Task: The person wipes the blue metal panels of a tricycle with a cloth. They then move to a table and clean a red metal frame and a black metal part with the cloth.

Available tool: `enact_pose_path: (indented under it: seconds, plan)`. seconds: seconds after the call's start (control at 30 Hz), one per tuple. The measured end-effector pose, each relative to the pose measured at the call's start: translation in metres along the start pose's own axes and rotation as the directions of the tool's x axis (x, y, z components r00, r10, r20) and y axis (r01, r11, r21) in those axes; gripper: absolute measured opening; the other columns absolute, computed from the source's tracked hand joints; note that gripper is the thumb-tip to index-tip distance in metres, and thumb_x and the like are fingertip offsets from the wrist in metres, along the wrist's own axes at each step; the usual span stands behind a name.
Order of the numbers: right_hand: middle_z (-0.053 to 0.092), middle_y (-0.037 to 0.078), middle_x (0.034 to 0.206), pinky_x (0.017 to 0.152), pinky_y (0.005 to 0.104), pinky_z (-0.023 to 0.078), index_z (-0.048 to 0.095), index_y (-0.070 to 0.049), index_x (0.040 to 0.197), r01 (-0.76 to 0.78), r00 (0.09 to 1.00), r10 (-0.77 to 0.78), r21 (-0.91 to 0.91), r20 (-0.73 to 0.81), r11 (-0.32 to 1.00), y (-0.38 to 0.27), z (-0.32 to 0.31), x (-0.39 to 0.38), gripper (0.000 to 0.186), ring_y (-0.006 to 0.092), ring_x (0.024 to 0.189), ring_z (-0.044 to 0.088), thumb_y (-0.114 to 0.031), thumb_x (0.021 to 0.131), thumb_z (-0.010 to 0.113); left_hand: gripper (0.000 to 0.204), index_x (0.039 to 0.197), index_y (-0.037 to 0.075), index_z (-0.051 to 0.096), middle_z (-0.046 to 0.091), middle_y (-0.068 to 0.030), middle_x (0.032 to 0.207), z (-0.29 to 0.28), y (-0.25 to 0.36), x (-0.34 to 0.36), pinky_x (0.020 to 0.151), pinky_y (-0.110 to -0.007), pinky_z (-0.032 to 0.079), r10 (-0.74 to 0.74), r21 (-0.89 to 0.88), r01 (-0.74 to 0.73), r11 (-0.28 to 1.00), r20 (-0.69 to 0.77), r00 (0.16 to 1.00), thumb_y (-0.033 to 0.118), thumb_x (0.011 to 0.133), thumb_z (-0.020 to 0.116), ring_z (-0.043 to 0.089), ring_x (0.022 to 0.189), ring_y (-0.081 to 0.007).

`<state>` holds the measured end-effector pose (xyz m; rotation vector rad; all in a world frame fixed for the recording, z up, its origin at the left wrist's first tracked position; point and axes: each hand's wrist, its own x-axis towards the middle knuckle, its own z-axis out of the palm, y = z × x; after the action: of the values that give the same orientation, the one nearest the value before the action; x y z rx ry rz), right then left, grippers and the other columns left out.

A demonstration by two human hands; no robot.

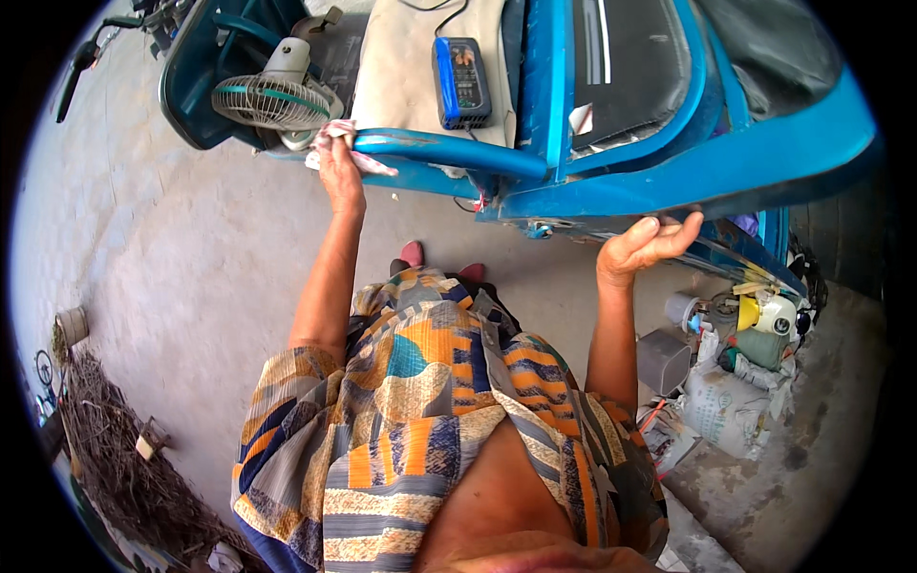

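My left hand (341,177) is closed on a crumpled white and reddish cloth (375,165). It presses the cloth against the left end of a blue curved rail (430,148) on a blue vehicle. My right hand (650,248) is held palm up, with thumb and fingers apart and nothing in it. Its fingertips reach the lower edge of a wide blue side panel (669,191); whether they bear on it I cannot tell. Behind the rail, a black and blue charger-like box (461,84) with a cord lies on a beige seat cover (396,72).
A small fan (272,101) stands left of the seat beside a dark blue front shell (186,86). On the right floor are a grey box (663,361), a white sack (723,411) and assorted clutter. A heap of dry twigs (124,458) lies at lower left.
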<state>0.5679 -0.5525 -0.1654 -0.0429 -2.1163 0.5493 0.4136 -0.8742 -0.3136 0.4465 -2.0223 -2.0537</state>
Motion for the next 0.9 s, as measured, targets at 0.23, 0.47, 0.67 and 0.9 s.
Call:
enact_pose_path:
  seconds: [0.23, 0.47, 0.67, 0.9]
  plan:
    - [0.043, 0.024, 0.127, 0.087, 0.0382, 0.041, 0.017, 0.004, 0.142, 0.027, 0.999, -0.029, -0.11, -0.024, 0.994, -0.007, 0.013, -0.004, 0.055, 0.0276, 0.099, 0.049, -0.01, 0.095, 0.041, 0.039, 0.114, 0.01, 0.06, 0.059, -0.0115, 0.113, 0.043, 0.047, -0.034, 0.091, -0.05, 0.038, 0.45, 0.496, -0.793, 0.353, 0.653, 0.609, 0.023, 0.077, 0.063, 0.053, 0.11, -0.0297]
    - [0.051, 0.028, 0.109, 0.08, 0.0468, 0.046, 0.038, -0.001, 0.134, 0.146, 0.986, -0.15, -0.053, -0.079, 0.988, -0.025, 0.001, 0.021, 0.048, 0.041, 0.091, 0.054, -0.006, 0.088, 0.053, 0.045, 0.125, 0.013, 0.056, 0.052, -0.0072, 0.133, 0.117, 0.054, -0.115, 0.109, -0.047, 0.022, 0.433, 0.195, -0.932, 0.307, 0.843, 0.319, 0.015, 0.08, 0.062, 0.043, 0.13, -0.0253]
    - [0.05, 0.03, 0.119, 0.085, 0.0449, 0.047, 0.042, -0.006, 0.136, 0.103, 0.992, -0.109, 0.085, 0.066, 0.991, -0.018, -0.014, 0.017, 0.052, 0.0427, 0.099, 0.055, -0.007, 0.086, 0.057, 0.029, 0.117, 0.003, 0.059, 0.061, 0.0007, 0.097, 0.139, 0.158, -0.135, 0.069, -0.021, 0.041, 0.142, -0.381, 0.163, 0.91, 0.657, 0.74, 0.021, 0.098, 0.048, 0.051, 0.081, -0.0046]
    - [0.036, 0.034, 0.137, 0.096, 0.047, 0.046, 0.035, -0.015, 0.141, 0.086, 0.985, -0.103, 0.126, 0.135, 0.988, -0.018, -0.026, 0.022, 0.069, 0.0488, 0.119, 0.047, -0.004, 0.08, 0.065, 0.036, 0.113, 0.004, 0.058, 0.059, -0.0055, 0.09, 0.22, 0.338, -0.133, 0.079, -0.028, 0.043, 0.793, -0.588, -0.565, 0.579, 0.245, 0.558, 0.034, 0.1, 0.043, 0.054, 0.083, -0.0132]
